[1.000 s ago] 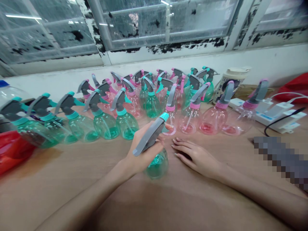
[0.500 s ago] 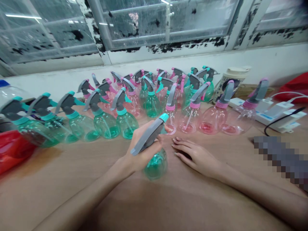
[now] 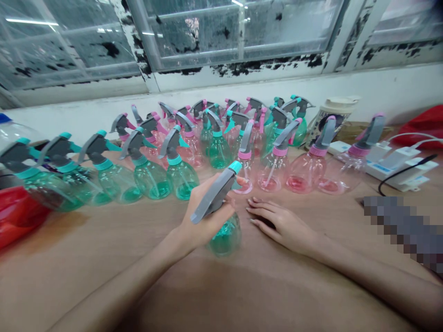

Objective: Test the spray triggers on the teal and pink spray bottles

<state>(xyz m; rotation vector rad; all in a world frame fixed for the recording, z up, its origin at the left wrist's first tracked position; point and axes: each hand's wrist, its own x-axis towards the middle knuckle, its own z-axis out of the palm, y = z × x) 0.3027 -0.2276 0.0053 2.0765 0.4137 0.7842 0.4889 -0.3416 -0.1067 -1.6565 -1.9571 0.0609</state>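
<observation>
My left hand (image 3: 204, 210) is closed round the neck of a green spray bottle (image 3: 225, 237) with a grey and teal trigger head. The bottle stands at the middle of the table, and my fingers partly hide its neck and trigger. To its right, my right hand (image 3: 282, 221) rests on the tabletop with its fingers stretched out, holding nothing. Just beyond that hand is a pink spray bottle (image 3: 272, 177). Ahead of my left hand stands another green spray bottle (image 3: 182, 177).
Several green bottles (image 3: 150, 177) line the left side, and several pink bottles (image 3: 306, 173) the right. More stand behind them by the wall. A white power strip (image 3: 403, 168) with cables and a white container (image 3: 332, 117) are at right. A red bag (image 3: 20, 214) lies at left.
The grey trigger head in my left hand has turned very slightly. My right hand stays in the same place.
</observation>
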